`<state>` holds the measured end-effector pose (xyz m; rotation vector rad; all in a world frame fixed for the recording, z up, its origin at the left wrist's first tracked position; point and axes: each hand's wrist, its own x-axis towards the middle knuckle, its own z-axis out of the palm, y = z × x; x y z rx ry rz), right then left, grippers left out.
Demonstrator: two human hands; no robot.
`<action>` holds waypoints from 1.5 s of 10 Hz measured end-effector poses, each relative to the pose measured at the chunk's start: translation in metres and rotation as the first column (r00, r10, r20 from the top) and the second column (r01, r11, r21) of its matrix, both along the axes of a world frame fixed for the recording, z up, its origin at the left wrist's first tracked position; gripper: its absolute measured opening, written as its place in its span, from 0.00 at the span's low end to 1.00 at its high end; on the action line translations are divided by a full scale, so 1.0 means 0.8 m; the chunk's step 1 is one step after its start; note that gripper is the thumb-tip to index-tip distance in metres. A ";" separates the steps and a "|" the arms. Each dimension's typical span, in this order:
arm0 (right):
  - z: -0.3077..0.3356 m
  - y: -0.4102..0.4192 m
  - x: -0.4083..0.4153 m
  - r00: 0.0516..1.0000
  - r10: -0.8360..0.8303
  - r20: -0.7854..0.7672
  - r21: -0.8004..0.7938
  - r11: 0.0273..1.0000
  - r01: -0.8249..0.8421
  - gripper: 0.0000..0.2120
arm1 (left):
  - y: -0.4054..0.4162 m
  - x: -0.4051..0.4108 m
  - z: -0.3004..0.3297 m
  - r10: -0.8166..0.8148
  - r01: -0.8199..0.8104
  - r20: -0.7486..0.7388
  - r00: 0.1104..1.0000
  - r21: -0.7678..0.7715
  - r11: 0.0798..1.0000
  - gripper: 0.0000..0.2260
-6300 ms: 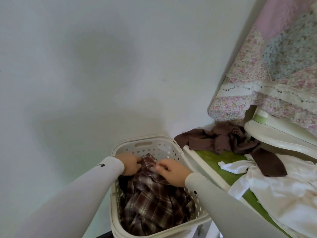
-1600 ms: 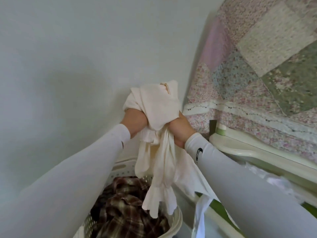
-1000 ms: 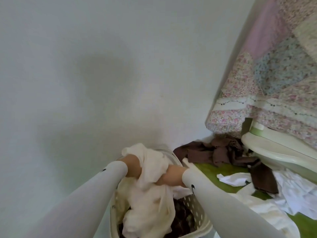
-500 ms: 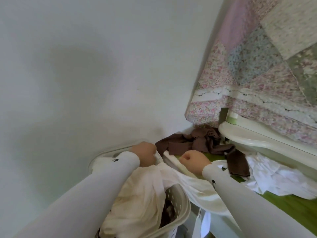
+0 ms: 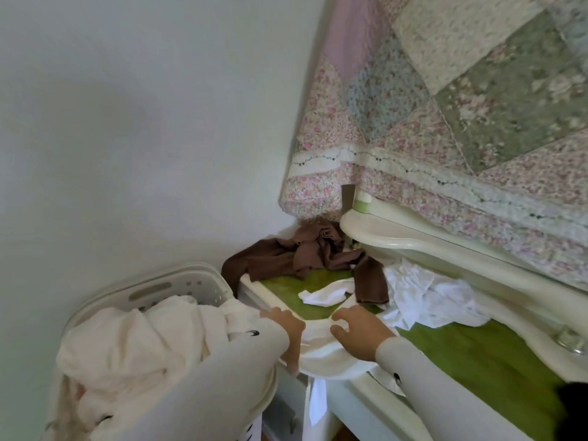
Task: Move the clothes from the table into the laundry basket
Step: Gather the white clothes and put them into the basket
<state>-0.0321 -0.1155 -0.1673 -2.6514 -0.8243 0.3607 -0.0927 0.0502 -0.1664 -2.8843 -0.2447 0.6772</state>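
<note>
Cream garment [image 5: 321, 348] draped basket-to-table, both hands [image 5: 358, 332] on it

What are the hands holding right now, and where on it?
Both hands are on the cream garment trailing from the basket over the table edge: right hand lies on top with fingers curled; left hand's hold is hidden.

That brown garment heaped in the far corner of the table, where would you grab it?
Probably the bunched middle of the brown garment, from above and the basket side: its folds stand highest there, while one end droops over the table edge.
</note>
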 end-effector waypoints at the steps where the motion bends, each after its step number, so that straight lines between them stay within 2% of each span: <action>1: -0.010 -0.011 0.000 1.000 0.003 -0.021 0.019 1.000 -0.002 0.20 | -0.001 0.002 -0.012 0.009 -0.014 0.096 0.995 0.046 0.999 0.20; 2: -0.012 -0.013 0.002 1.000 0.010 -0.011 0.026 1.000 -0.010 0.21 | 0.007 0.003 -0.006 0.035 -0.033 0.200 0.979 -0.013 0.999 0.15; 3: 0.000 0.000 0.001 0.999 0.023 0.028 0.054 0.998 -0.024 0.22 | 0.020 -0.002 0.039 0.187 -0.079 0.328 0.926 -0.317 0.945 0.13; 4: 0.020 0.024 -0.004 0.999 0.036 0.026 0.156 0.987 -0.039 0.20 | 0.041 -0.019 0.099 0.364 -0.077 0.383 0.849 -0.593 0.802 0.07; 5: 0.047 0.048 -0.017 0.999 0.051 0.006 0.302 0.952 -0.050 0.18 | 0.067 -0.045 0.144 0.610 -0.067 0.261 0.749 -0.885 0.461 0.02; 6: 0.075 0.072 -0.036 0.994 0.105 0.008 0.391 0.915 -0.099 0.19 | 0.109 -0.073 0.174 0.799 0.050 0.079 0.597 -0.997 0.061 0.05; 7: 0.094 0.098 -0.052 0.988 0.151 0.043 0.415 0.896 -0.155 0.23 | 0.159 -0.103 0.196 0.887 0.197 0.030 0.462 -0.978 -0.070 0.08; 8: 0.103 0.119 -0.065 0.976 0.203 0.081 0.419 0.881 -0.218 0.23 | 0.205 -0.129 0.214 0.961 0.335 0.003 0.276 -0.938 -0.094 0.07; 9: 0.103 0.137 -0.074 0.965 0.244 0.091 0.419 0.870 -0.260 0.22 | 0.248 -0.148 0.222 0.999 0.381 0.017 0.035 -0.925 0.002 0.06; 10: 0.094 0.152 -0.076 0.955 0.273 0.120 0.406 0.864 -0.298 0.22 | 0.291 -0.162 0.210 0.978 0.208 0.184 -0.100 -0.957 0.201 0.10; 11: 0.088 0.165 -0.081 0.943 0.300 0.141 0.383 0.862 -0.331 0.18 | 0.305 -0.169 0.189 0.959 0.007 0.271 -0.086 -0.962 0.272 0.19; 12: 0.084 0.177 -0.086 0.939 0.325 0.116 0.347 0.872 -0.345 0.16 | 0.303 -0.179 0.156 0.898 -0.212 0.413 0.153 -0.873 0.438 0.13; 13: 0.078 0.189 -0.089 0.937 0.342 0.079 0.296 0.889 -0.349 0.18 | 0.268 -0.199 0.130 0.785 -0.454 0.133 0.605 -0.752 0.478 0.05; 14: 0.071 0.201 -0.096 0.928 0.368 0.059 0.215 0.903 -0.372 0.23 | 0.236 -0.216 0.109 0.564 -0.597 -0.257 0.785 -0.557 0.578 0.14; 15: 0.062 0.213 -0.107 0.890 0.451 0.067 0.108 0.884 -0.455 0.30 | 0.228 -0.219 0.097 0.442 -0.572 -0.364 0.820 -0.530 0.626 0.16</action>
